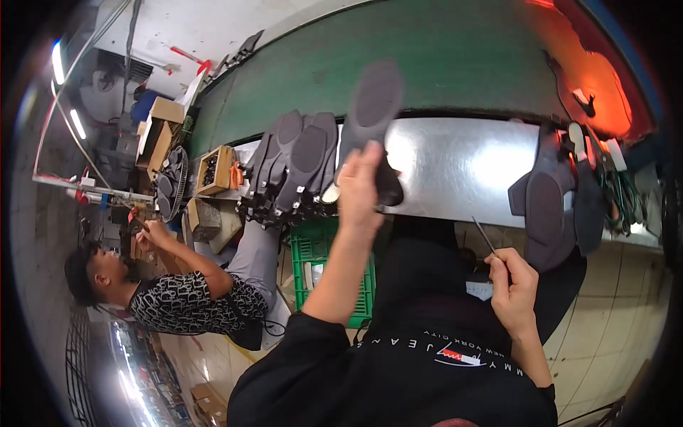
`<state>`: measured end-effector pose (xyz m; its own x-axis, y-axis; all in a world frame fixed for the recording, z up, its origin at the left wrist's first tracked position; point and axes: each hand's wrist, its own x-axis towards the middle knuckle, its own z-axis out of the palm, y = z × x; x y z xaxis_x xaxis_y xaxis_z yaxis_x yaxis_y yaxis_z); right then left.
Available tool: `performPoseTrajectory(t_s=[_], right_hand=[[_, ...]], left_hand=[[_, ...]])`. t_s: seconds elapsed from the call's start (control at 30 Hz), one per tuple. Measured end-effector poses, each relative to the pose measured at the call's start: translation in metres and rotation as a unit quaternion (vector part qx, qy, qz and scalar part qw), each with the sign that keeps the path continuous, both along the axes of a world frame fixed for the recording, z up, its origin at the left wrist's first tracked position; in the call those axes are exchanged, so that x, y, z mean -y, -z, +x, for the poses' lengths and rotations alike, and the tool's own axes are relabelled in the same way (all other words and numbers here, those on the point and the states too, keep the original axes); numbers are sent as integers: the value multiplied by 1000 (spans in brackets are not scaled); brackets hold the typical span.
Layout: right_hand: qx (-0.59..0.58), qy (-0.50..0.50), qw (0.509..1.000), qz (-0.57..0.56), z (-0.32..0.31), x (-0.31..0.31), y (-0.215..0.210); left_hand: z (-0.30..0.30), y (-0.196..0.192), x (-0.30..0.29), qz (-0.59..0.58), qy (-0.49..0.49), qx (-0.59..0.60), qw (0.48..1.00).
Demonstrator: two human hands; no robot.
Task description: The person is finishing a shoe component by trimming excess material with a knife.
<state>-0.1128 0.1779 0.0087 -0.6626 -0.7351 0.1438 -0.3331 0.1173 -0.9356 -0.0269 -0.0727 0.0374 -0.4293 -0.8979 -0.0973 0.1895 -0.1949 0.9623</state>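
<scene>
My left hand (359, 186) is closed on a dark grey sandal (377, 99), raised over the metal worktop (455, 160) with its flat, sole-shaped face showing; its outline is slightly blurred. Just left of it several similar grey sandals (307, 153) with small metal buckles lie side by side along the worktop. In front of my body, below the worktop's edge, my right hand (514, 281) grips a thin, dark, rod-like tool (484, 235), pointing up and left. The tool's exact kind does not show. More grey sandals (548, 206) lie overlapping at the right end of the worktop.
Behind the worktop runs a green conveyor belt (469, 57), with an orange-lit opening (605, 85) at its right. A wooden box (215, 171) holds small dark parts. Below stands a green crate (363, 285). At left a seated co-worker (185, 299) holds something. Cables (629, 188) hang at right.
</scene>
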Motion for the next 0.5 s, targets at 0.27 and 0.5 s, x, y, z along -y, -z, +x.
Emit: performPoseTrajectory(t_s=[0.27, 0.5], right_hand=[[-58, 2, 998, 0, -39, 22, -4], [-152, 46, 987, 36, -77, 83, 10]], left_hand=[[112, -49, 160, -246, -81, 310, 915], [158, -8, 230, -256, 31, 582, 771]])
